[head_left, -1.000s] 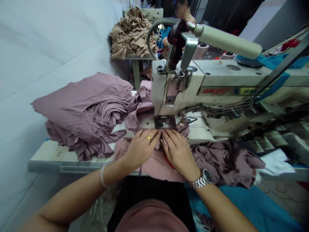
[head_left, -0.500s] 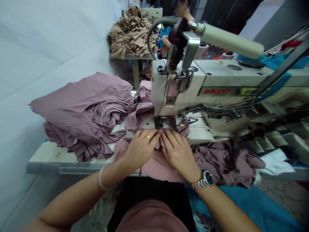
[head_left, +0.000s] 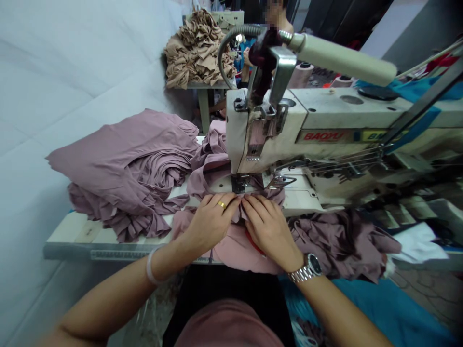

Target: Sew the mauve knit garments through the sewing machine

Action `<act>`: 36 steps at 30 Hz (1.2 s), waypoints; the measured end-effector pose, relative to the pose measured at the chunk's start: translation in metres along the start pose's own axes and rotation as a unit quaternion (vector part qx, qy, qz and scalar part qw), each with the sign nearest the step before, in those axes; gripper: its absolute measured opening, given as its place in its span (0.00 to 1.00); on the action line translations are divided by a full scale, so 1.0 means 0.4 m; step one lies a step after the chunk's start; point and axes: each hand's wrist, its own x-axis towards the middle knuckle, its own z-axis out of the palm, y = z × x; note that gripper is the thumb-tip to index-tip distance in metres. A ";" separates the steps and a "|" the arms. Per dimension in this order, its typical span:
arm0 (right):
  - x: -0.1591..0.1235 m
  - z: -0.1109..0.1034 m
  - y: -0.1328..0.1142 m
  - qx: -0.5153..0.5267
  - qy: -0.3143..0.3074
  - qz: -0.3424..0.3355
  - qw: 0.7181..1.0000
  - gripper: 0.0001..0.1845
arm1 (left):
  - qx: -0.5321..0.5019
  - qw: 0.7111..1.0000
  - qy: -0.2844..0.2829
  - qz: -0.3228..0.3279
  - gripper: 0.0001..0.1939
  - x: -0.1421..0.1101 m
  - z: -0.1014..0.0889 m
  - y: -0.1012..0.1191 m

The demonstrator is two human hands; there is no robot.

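Note:
Close together at the front of the sewing machine [head_left: 329, 108], both hands press a mauve fabric piece [head_left: 237, 214] just before the presser foot [head_left: 239, 184]. My left hand [head_left: 213, 219], with a gold ring, has its fingers together on the cloth. My right hand [head_left: 269, 229] mirrors it, fingertips nearly touching the left ones and gripping the same cloth. More of the mauve fabric loops round the left of the foot. Beneath the hands lies a pinker cloth [head_left: 231, 248]. A thin red object [head_left: 256, 242] shows partly under my right palm; its kind is hidden.
On the left of the table [head_left: 77, 231] rises a stack of mauve cut pieces [head_left: 119, 144]. Crumpled darker mauve fabric [head_left: 325, 241] and a white cloth [head_left: 417, 243] lie at right. Blue fabric [head_left: 376, 308] hangs below. Behind are a tan fabric pile [head_left: 197, 53] and another person [head_left: 285, 25].
Both hands keep nearly the same place and grip on the mauve fabric. The red object under my right palm now shows. In the background, the other person's hand has moved up slightly.

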 end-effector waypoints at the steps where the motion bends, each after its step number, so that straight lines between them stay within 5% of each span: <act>1: 0.002 0.001 0.002 0.004 0.003 0.002 1.000 0.21 | 0.003 1.000 0.000 -0.002 0.20 0.003 0.001 0.000; 13: 0.038 0.011 0.026 0.014 -0.011 0.017 1.000 0.21 | 0.009 1.000 0.005 -0.008 0.18 0.027 0.000 -0.009; 22: 0.039 0.002 0.021 0.101 0.052 0.006 0.993 0.11 | -0.055 0.996 0.056 0.052 0.12 0.020 -0.011 -0.035; 36: 0.085 0.014 0.054 0.113 -0.001 0.039 0.993 0.13 | -0.072 0.996 0.041 0.038 0.17 0.032 0.006 -0.048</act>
